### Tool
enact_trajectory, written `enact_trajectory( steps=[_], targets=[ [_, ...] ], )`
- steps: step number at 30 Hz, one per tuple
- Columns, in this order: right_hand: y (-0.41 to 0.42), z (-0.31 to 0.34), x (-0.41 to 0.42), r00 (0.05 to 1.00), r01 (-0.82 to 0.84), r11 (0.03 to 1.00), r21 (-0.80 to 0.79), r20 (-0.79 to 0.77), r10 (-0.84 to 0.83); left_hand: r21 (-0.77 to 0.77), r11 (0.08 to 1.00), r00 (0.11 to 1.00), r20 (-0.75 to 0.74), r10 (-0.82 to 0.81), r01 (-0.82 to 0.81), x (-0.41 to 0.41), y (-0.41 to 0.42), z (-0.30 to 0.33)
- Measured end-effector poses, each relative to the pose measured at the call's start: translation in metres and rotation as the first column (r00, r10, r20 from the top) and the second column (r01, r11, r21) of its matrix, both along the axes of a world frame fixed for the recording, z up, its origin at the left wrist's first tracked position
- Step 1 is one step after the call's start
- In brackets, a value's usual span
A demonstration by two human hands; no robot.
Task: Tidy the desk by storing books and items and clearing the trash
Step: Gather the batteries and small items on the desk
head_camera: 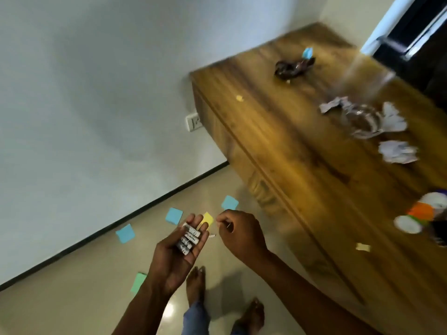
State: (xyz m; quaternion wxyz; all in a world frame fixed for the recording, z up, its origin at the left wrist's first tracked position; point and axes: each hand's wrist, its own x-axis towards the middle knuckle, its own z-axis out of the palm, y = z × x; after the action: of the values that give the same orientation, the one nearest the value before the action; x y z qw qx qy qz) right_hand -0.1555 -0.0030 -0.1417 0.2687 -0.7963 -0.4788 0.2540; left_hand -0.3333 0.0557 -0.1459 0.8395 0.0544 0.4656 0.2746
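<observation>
- Left hand is palm up over the floor, cradling a row of small batteries on fairly straight fingers.
- Right hand sits just beside it, fingers curled; whether it pinches anything is too blurred to tell.
- Sticky notes are scattered on the floor below: blue ones, a yellow one right behind the fingertips, a green one near the left forearm.
- Bare feet stand beneath the hands.
- On the wooden counter to the right: crumpled paper balls, a clear glass bowl among them, a dark crumpled wrapper at the far end, and colourful objects at the right edge.
- Wall socket sits beside the counter's corner.
</observation>
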Motion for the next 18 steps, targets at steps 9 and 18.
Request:
enact_trajectory(
  steps=[9, 18],
  targets=[
    [0.034, -0.266, -0.042, 0.995, -0.063, 0.958, -0.279, 0.052, 0.081, -0.139, 0.989, 0.999, 0.028, -0.044, 0.048, -0.034, 0.066, -0.201],
    [0.052, -0.492, -0.047, 0.947, -0.205, 0.861, -0.465, 0.128, 0.295, -0.229, 0.973, 0.998, -0.045, -0.054, 0.043, -0.085, 0.073, -0.385]
  ],
)
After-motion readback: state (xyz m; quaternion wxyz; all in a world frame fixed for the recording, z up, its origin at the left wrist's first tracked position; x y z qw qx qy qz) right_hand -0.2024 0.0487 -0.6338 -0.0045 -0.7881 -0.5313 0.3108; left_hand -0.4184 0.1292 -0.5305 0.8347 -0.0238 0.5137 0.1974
